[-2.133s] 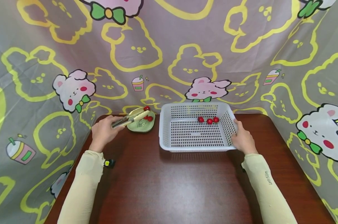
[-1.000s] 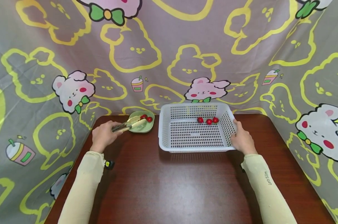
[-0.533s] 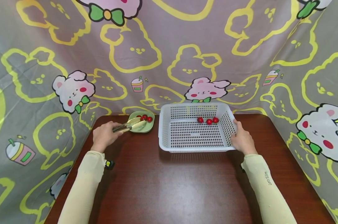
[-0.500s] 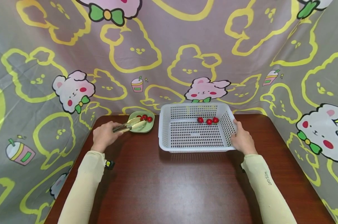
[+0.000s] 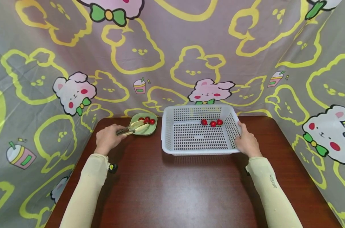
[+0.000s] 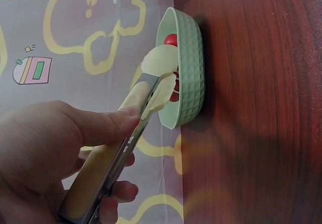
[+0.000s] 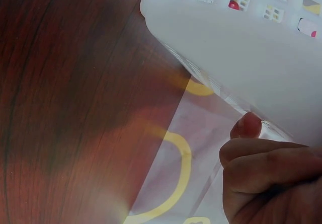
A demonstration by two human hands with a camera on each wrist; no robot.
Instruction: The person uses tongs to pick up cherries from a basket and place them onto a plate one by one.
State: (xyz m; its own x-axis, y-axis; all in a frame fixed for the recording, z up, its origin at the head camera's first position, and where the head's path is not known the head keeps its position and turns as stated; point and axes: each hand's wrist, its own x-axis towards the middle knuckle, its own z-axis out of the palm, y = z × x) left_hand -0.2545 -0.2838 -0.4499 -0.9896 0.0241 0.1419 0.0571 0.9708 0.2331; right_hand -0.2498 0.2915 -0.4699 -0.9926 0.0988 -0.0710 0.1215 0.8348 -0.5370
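Green plate (image 5: 149, 130) now w/ 3 toms (image 5: 152, 121), tongs (image 5: 133, 125) apart at tips: 3rd likely just released, drop-off done. 3 others (image 5: 213, 124) in basket (image 5: 202, 152). L hand (image 5: 107, 139) clamped on tongs, R hand (image 5: 248, 141) gripping basket rim.

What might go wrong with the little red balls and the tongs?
A few things might. The red balls in the green bowl look round and smooth, so one could slip from the tongs and roll across the table. The left hand might bump the bowl with the tongs, since no hand steadies it. And if the right hand tugs the basket, the balls inside could roll about.
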